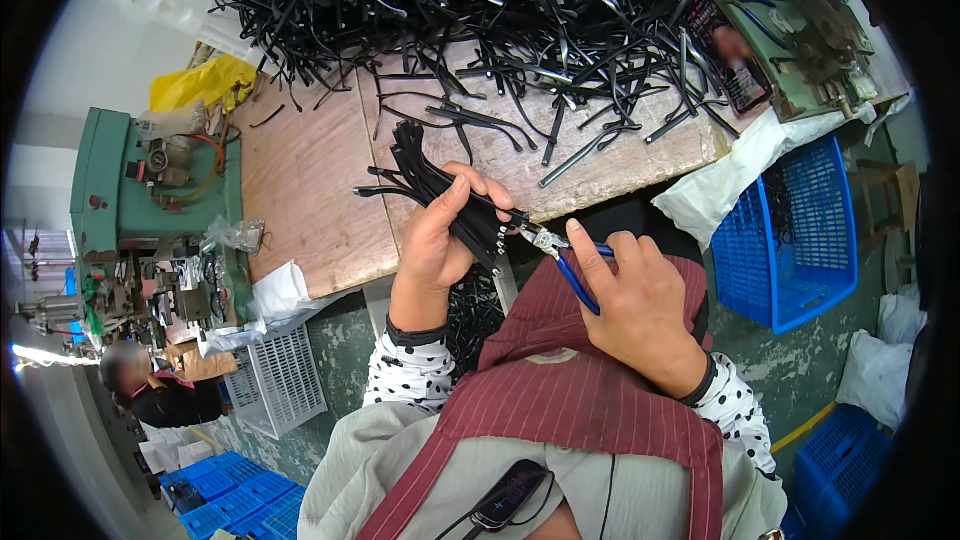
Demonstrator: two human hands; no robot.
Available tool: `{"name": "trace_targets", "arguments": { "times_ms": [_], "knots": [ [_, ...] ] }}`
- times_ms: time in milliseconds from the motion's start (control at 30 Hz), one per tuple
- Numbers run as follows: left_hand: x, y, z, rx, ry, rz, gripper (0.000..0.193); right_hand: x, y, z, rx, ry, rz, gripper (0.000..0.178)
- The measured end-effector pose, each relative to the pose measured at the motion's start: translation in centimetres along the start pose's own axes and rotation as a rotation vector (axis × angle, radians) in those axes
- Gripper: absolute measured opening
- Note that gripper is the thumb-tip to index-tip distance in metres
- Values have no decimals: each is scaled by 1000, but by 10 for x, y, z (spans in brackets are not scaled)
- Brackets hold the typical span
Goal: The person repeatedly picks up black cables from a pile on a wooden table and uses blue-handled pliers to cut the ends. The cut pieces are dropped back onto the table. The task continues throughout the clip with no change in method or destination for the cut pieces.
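My left hand [440,230] is closed around a bundle of black glasses temples [420,162]. Their curved tips fan out toward the table, and small metal hinge ends show at the lower right of the bundle. My right hand [640,305] grips a pair of pliers with blue handles [574,280]. The metal jaws of the pliers meet the end of one temple beside my left fingers; whether they pinch it is too small to tell. Both hands are in front of the table's near edge, above my dark red striped apron [560,380].
A big heap of black temples [450,0] covers the back of the wooden table [310,180], with several loose ones nearer. Green machines [150,175] flank it. A blue basket [785,240] stands right, a white crate [280,380] left. A person [175,395] is at far left.
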State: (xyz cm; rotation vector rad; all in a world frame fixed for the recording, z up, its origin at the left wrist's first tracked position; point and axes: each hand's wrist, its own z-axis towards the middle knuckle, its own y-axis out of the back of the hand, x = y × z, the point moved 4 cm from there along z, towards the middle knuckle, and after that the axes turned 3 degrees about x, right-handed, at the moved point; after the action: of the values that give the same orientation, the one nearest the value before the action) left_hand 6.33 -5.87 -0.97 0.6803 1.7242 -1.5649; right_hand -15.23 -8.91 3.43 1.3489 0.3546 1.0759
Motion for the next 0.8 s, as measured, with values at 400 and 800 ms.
{"name": "trace_targets", "arguments": {
  "times_ms": [400, 800],
  "knots": [
    [26, 3, -7, -361, -63, -315, 11, 6, -11, 0, -7, -59, 38, 73],
    [27, -1, -11, -345, -101, -291, 14, 7, -13, -2, 27, -73, 10, 76]
  ]
}}
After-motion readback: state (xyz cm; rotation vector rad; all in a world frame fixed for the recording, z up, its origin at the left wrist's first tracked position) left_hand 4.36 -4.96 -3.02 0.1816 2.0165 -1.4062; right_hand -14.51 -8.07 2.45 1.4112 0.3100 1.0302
